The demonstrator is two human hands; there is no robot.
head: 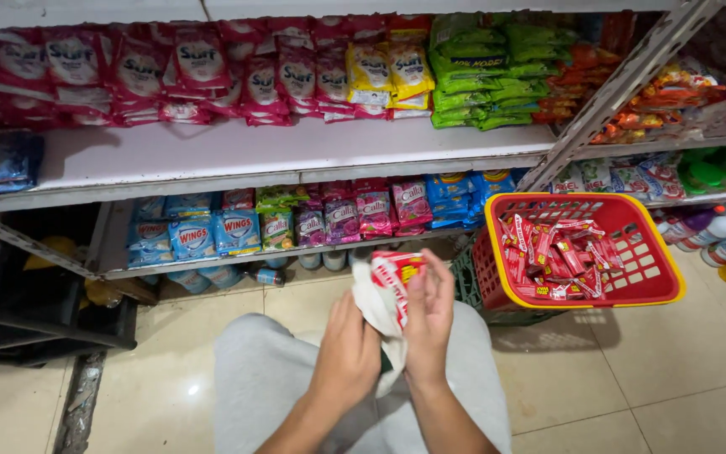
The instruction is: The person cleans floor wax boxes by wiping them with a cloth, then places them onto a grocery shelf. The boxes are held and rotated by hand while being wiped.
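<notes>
While both hands meet at centre frame, they hold things.
Left hand (348,357) fingers grip white cloth (377,304); right hand (428,315) fingers grip red packet (396,271), red basket (670,262) at right.

Bright, even overhead light fills the frame. A small glare spot shines on the floor tiles (191,389) at lower left. Deep shadow sits under the shelves (279,155) at left. The packets along the top edge and right corner look soft and stretched by wide-angle distortion
</notes>
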